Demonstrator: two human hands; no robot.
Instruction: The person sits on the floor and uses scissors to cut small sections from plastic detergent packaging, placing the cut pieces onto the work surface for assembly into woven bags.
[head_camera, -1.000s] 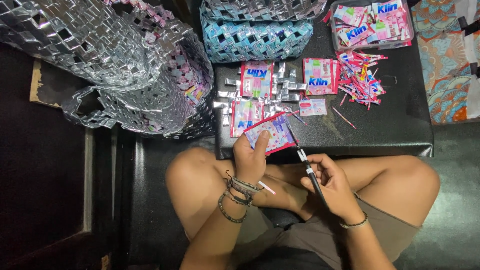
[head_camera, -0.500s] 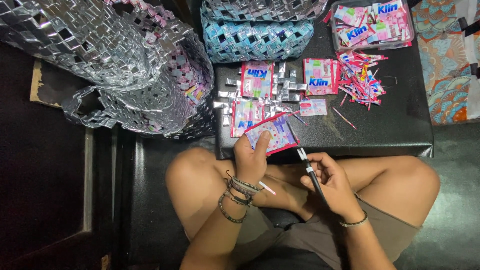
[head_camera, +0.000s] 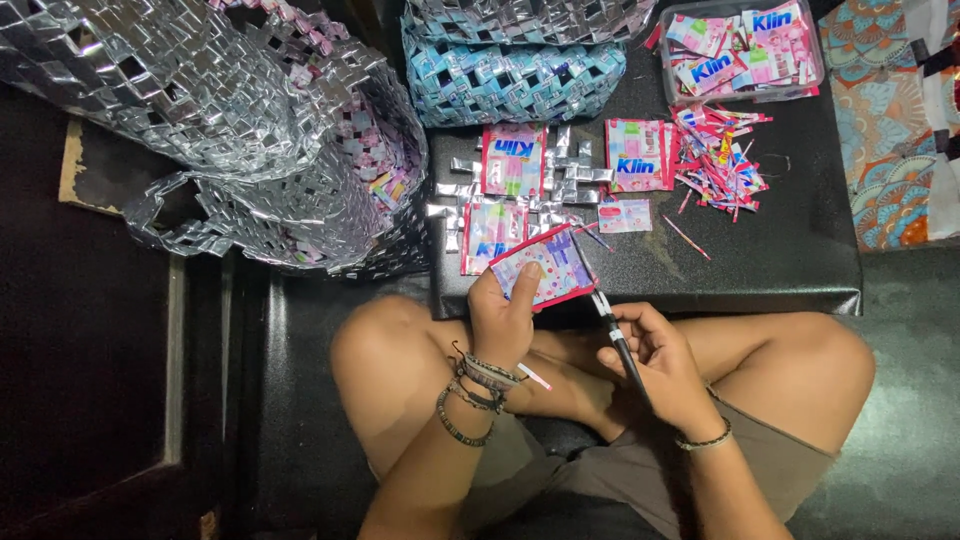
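Black table (head_camera: 780, 250) — dim room, woven baskets (head_camera: 250, 130)

The left hand (head_camera: 503, 318) pinches a red-edged sachet wrapper (head_camera: 545, 268) over the near edge of a black table (head_camera: 790, 250). The right hand (head_camera: 655, 362) grips scissors (head_camera: 615, 335), blade tips just beside the wrapper. Flattened wrappers (head_camera: 514, 160) and cut strips (head_camera: 722, 160) lie on the table, a silver woven basket (head_camera: 230, 120) to the left.

Bare black table (head_camera: 780, 250) right of wrapper scraps (head_camera: 720, 160) gives open passage. Flat wrappers (head_camera: 515, 160), foil strips (head_camera: 560, 185) crowd centre; blue woven basket (head_camera: 500, 80), silver woven bag (head_camera: 250, 130) block far and left sides.
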